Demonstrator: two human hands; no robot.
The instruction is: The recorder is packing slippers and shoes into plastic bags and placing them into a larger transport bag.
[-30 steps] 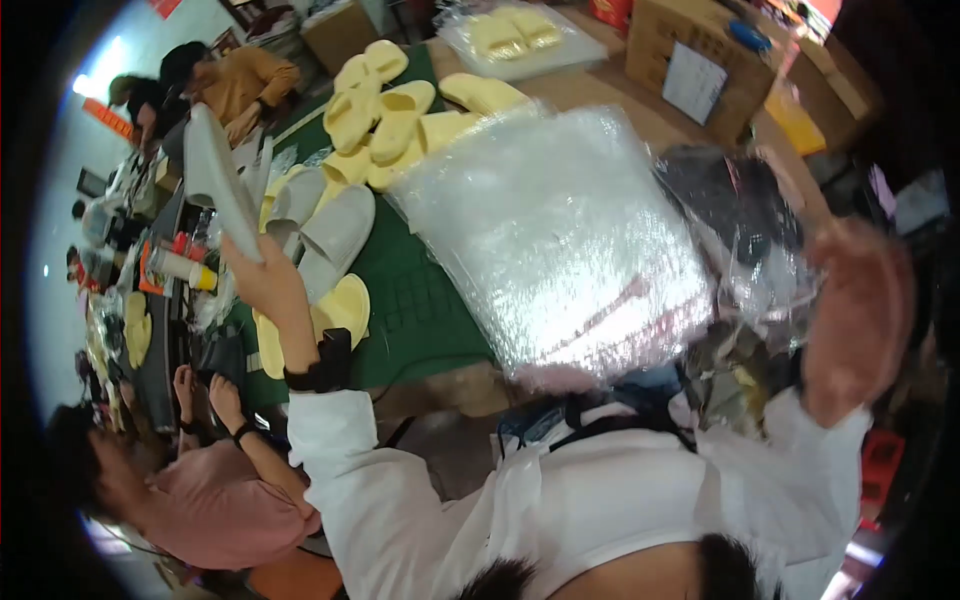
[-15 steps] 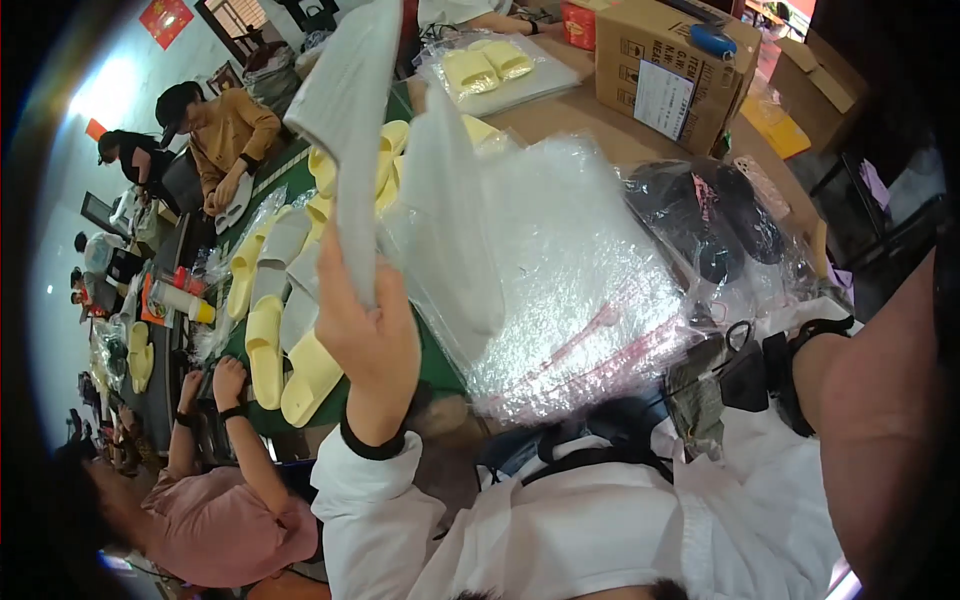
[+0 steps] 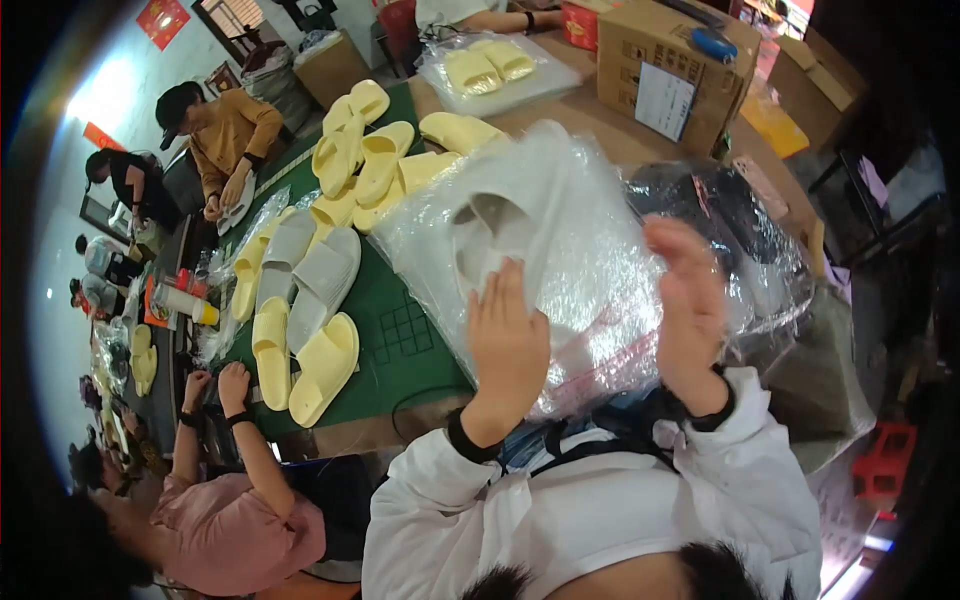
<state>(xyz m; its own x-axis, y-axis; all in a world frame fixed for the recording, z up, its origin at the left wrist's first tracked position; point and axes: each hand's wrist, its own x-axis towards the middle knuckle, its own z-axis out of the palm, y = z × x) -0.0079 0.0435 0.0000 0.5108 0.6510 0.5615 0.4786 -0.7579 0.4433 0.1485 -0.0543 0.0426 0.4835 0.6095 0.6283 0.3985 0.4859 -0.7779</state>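
A pale grey slipper (image 3: 545, 190) lies at the stack of clear plastic bags (image 3: 610, 230) in front of me; I cannot tell whether it is inside the top bag or on it. My left hand (image 3: 505, 345) lies flat with fingers stretched out, its fingertips at the slipper's strap opening. Above the right part of the bags, my right hand (image 3: 690, 315) is raised, fingers apart and slightly curved, holding nothing. Several yellow slippers (image 3: 383, 160) and a pair of grey slippers (image 3: 325, 280) rest on the green mat left of the bags.
Dark footwear in clear plastic (image 3: 740, 235) lies to the right. A cardboard box (image 3: 670, 75) stands at the far right, and bagged yellow slippers (image 3: 490, 65) lie at the far side. At left sits a person in a pink shirt (image 3: 240, 530); another in mustard (image 3: 235, 120) works beyond.
My left hand has lowered the pale grey slipper from the air to the bags and let go of it. My right hand has come into view from the right.
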